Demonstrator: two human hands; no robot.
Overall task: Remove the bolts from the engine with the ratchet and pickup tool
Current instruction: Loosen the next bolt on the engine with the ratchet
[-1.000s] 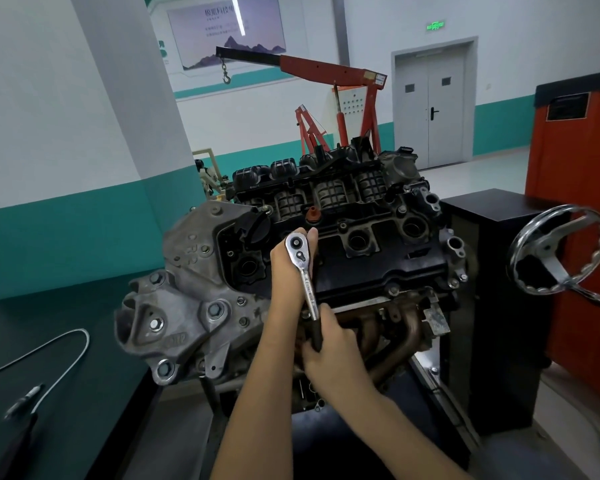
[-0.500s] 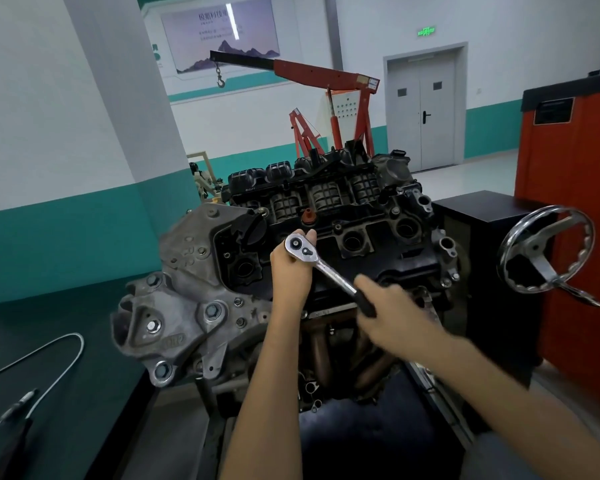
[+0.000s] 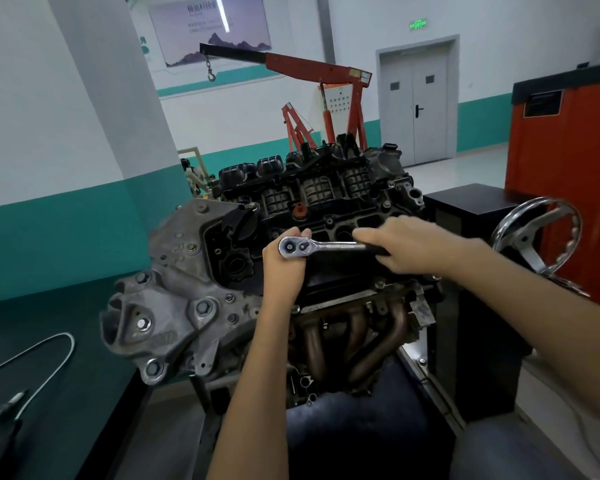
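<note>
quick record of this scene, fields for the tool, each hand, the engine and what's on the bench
tool: chrome ratchet with black handle, lying roughly level across the engine top
left hand: curled round the ratchet head from below
right hand: grips the black handle end
engine: black-topped engine with grey metal end cover; the bolt under the ratchet head is hidden
bench: dark bench at left, holding a thin silver flexible pickup tool, untouched

Nothing reads clearly on the green sign [image 3: 418, 24] over the door [image 3: 418, 102] or the poster [image 3: 208, 26] (both blurred).
</note>
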